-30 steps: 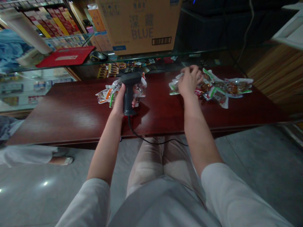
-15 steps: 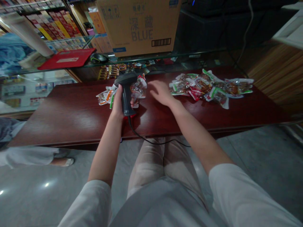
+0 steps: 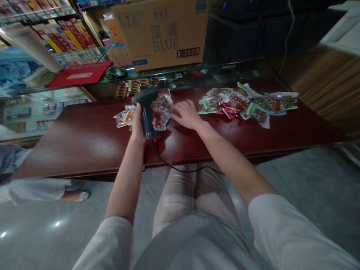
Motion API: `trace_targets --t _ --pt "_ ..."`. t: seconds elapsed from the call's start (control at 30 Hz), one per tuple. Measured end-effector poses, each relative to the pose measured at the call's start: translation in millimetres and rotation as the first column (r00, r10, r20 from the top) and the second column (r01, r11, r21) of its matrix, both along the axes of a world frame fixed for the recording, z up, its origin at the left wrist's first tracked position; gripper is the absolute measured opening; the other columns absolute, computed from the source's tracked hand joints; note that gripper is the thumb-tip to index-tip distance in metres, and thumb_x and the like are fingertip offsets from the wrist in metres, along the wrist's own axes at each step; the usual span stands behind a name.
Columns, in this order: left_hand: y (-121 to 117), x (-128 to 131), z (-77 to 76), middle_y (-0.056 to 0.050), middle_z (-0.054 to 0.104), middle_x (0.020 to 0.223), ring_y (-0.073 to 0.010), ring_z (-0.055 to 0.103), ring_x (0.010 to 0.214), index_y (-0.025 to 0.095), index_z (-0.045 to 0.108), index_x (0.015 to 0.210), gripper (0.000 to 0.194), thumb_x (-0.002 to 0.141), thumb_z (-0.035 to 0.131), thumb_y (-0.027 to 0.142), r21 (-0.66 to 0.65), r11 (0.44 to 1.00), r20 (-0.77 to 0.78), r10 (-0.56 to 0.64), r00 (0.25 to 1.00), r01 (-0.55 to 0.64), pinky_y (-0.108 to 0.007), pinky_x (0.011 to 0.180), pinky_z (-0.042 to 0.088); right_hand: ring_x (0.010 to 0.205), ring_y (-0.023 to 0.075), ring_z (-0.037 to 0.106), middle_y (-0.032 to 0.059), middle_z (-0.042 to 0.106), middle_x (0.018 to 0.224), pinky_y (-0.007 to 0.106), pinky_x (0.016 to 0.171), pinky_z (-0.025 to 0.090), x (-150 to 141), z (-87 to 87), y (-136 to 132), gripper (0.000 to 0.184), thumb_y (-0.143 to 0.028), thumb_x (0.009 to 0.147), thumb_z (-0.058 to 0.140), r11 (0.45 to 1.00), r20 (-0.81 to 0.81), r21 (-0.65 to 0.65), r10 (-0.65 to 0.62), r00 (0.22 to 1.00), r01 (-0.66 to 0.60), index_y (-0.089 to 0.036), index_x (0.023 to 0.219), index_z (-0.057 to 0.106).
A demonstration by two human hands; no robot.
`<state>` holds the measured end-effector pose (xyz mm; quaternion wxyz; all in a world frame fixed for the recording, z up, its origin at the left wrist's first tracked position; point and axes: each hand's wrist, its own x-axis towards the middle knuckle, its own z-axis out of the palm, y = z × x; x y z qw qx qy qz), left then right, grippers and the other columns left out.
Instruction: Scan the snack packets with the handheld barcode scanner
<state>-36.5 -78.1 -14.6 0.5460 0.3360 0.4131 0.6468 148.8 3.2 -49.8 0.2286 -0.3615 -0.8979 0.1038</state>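
While the left hand (image 3: 137,124) grips it, the scanner's handle (image 3: 148,120) points bodyward

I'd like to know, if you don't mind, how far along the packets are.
Probably past halfway: the larger right-hand pile looks done, as the right hand has just come from there, seemingly empty. The left hand holds the scanner. The smaller left-hand pile, which the right hand now reaches, seems left; the scanner hides part of it.

A dark red wooden table (image 3: 92,146) stands on a shiny grey floor (image 3: 303,180)
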Motion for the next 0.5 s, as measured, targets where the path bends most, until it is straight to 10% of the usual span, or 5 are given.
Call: trace_targets --t 0.17,0.5 --pt "-4 -3 3.9 0.0 0.054 0.057 -0.0093 0.044 0.038 0.018 0.062 0.091 0.059 0.102 0.025 0.062 -0.033 0.998 -0.009 -0.054 0.998 0.054 -0.022 0.036 0.034 0.14 0.0319 0.042 0.0108 0.054 0.15 0.057 0.117 0.022 -6 -0.4 -6 0.046 -0.041 0.101 0.05 0.992 0.035 -0.044 0.119 0.992 -0.118 -0.027 0.144 0.055" --pt "-9 -5 13.4 0.002 0.048 0.046 -0.0087 0.044 0.036 0.018 0.056 0.088 0.059 0.102 0.019 0.062 -0.093 0.995 -0.035 -0.028 0.999 0.025 -0.02 0.038 0.035 0.122 0.0383 0.054 0.0151 0.066 0.126 0.06 0.112 0.028 7 -1.2 5 0.048 -0.052 0.083 0.072 0.994 0.02 0.016 -0.111 0.994 0.111 -0.019 0.118 0.065"
